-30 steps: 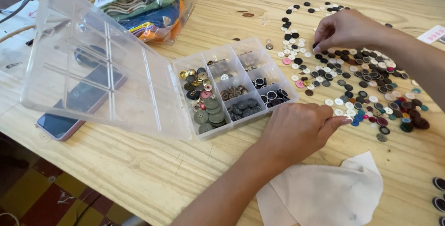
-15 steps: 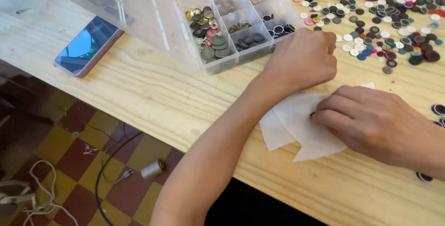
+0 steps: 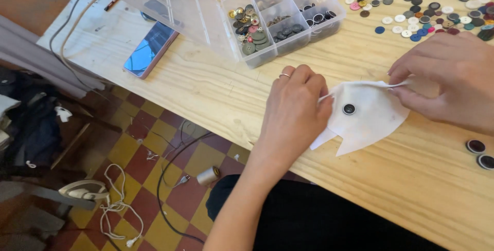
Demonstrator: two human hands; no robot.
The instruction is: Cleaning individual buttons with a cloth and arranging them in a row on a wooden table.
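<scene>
Pale wooden plank desk (image 3: 216, 91) fills most of the view, with a red-and-yellow checkered tile floor (image 3: 134, 153) below its near edge. On the desk, top centre: clear plastic compartment box (image 3: 280, 16), lid (image 3: 164, 4) swung open to the left, its cells holding sorted buttons, brass and grey-green ones in the nearest cell. Top right: wide loose scatter of mixed buttons (image 3: 427, 4), white, black, pink, blue. Left of the box, a smartphone with a pinkish case (image 3: 151, 49) lies flat, screen up. Near the desk's front edge, between the hands, a small white fabric piece (image 3: 368, 119) lies partly lifted. Left hand (image 3: 296, 109), ring on one finger, rests curled over the fabric's left edge, fingertips pinching that edge. Right hand (image 3: 453, 78) pinches the fabric's upper right corner between thumb and fingers, pulling it taut. One dark round button (image 3: 349, 109) sits on the fabric, just beside the left hand's fingertips, apart from the right hand. Two larger dark buttons (image 3: 479, 153) lie on the desk at far right. On the floor: a clothes iron (image 3: 85, 189) with white cord, a black cable, a thread spool (image 3: 208, 176).
</scene>
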